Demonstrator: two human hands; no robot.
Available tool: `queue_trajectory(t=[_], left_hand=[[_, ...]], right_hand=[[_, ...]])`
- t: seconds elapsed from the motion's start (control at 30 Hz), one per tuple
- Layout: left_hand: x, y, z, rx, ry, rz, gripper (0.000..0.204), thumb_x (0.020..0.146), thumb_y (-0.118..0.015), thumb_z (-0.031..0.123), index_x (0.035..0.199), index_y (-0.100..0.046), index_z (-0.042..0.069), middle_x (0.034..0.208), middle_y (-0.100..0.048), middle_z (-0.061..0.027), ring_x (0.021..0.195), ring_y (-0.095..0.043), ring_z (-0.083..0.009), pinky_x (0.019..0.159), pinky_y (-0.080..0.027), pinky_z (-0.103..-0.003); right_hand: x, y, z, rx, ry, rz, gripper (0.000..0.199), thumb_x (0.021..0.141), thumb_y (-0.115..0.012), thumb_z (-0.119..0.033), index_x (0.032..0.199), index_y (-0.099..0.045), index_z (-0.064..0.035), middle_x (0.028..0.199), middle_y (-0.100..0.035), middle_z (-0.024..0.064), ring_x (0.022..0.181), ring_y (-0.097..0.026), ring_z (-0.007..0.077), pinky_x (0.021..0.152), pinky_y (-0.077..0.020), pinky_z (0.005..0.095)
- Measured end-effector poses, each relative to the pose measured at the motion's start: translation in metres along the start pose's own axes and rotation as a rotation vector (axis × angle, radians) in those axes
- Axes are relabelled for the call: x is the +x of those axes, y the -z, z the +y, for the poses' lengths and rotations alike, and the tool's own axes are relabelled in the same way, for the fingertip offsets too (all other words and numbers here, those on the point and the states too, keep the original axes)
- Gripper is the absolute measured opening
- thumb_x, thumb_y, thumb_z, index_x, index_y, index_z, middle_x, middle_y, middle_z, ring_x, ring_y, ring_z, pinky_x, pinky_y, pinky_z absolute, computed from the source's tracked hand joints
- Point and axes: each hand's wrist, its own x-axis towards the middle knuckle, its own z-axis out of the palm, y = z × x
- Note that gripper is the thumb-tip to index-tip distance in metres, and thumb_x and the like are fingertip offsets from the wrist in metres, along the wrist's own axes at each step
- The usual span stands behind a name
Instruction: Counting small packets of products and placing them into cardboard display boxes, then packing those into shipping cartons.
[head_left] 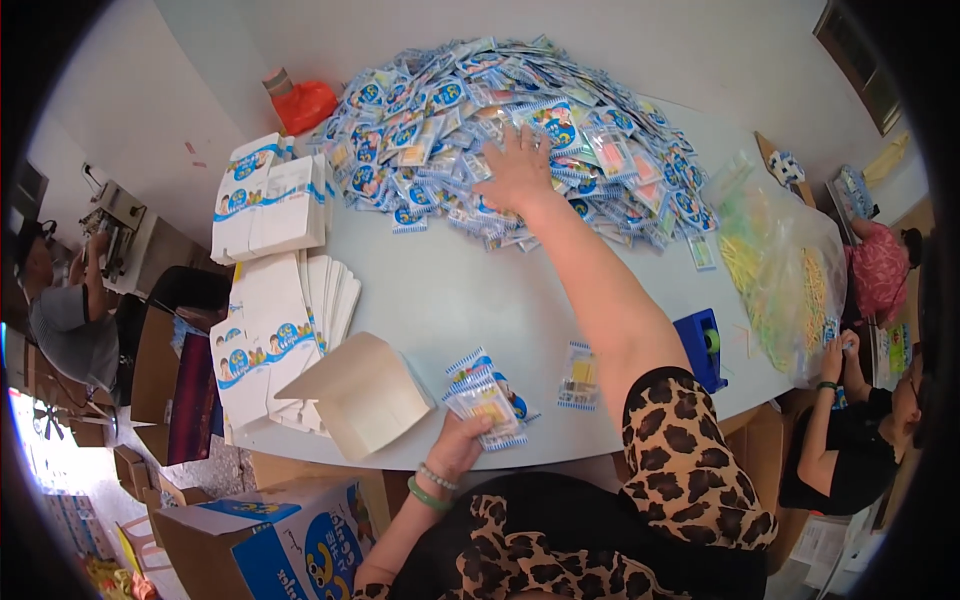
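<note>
A large heap of small blue-and-white plastic packets (400,135) covers the far part of the table. My right hand (518,172) reaches across to it, palm down with fingers spread on the packets, near a packet with a round blue print (553,122). Close to my body, my left hand (462,440) is closed on several packets (487,408), with the thumb on top. Just left of it stands an open white carton (365,400), its inside bare and its flap folded out. One loose packet (579,376) lies right of the held ones.
Stacked flat white cartons (270,215) line the table's left side. On the right are a blue tape dispenser (702,350) and a clear bag of yellow and green sticks (775,270). A red plastic bag (303,105) sits behind. Cardboard boxes (270,540) stand below; other people work on both sides.
</note>
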Motion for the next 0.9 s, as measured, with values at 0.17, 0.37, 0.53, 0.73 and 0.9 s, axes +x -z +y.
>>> queue_trajectory(t=[0.17,0.37,0.53,0.73,0.9], left_hand=[[-0.008,-0.004,0.006,0.01,0.037,0.043,0.062,0.071,-0.078,0.015,0.123,-0.049,0.0,0.113,-0.06,-0.0109,0.107,-0.06,-0.0224,0.091,-0.052,-0.037],[-0.002,0.0,0.001,0.014,0.035,0.016,0.061,0.073,-0.075,0.013,0.126,-0.049,0.0,0.116,-0.061,-0.0116,0.106,-0.062,-0.0237,0.093,-0.051,-0.038],[-0.006,-0.003,0.001,0.038,-0.003,0.013,0.061,0.074,-0.074,0.013,0.127,-0.048,-0.001,0.117,-0.06,-0.0121,0.106,-0.061,-0.0244,0.093,-0.051,-0.038],[-0.016,-0.014,0.002,0.111,-0.025,0.126,0.048,0.078,-0.067,0.005,0.123,-0.051,-0.002,0.113,-0.063,-0.0134,0.102,-0.064,-0.0263,0.09,-0.053,-0.039],[-0.019,-0.01,-0.006,0.11,-0.022,0.28,0.041,0.082,-0.061,0.004,0.121,-0.053,-0.003,0.113,-0.063,-0.0138,0.099,-0.065,-0.0274,0.087,-0.055,-0.04]], right_hand=[[-0.037,0.001,0.007,0.108,0.223,-0.136,0.051,0.071,-0.068,-0.035,0.119,-0.06,-0.0186,0.131,-0.043,0.0174,0.127,-0.035,0.0338,0.11,-0.0196,0.0491],[-0.166,-0.033,-0.016,0.416,0.23,-0.223,0.05,0.071,-0.065,-0.024,0.12,-0.059,-0.0181,0.139,-0.04,0.0115,0.131,-0.032,0.0327,0.111,-0.0203,0.0473],[-0.216,0.005,-0.004,0.512,0.221,-0.294,0.055,0.067,-0.066,-0.013,0.122,-0.058,-0.0185,0.143,-0.038,0.0099,0.134,-0.031,0.0307,0.114,-0.0173,0.0475],[-0.257,0.044,0.036,0.43,0.221,-0.405,0.057,0.065,-0.063,-0.007,0.121,-0.057,-0.0145,0.143,-0.041,0.0099,0.134,-0.032,0.0309,0.112,-0.0213,0.0477],[-0.307,0.07,0.056,0.472,-0.225,-0.201,0.05,0.07,-0.056,-0.002,0.119,-0.055,-0.0034,0.119,-0.057,0.0181,0.115,-0.05,0.0376,0.099,-0.0402,0.0411]])
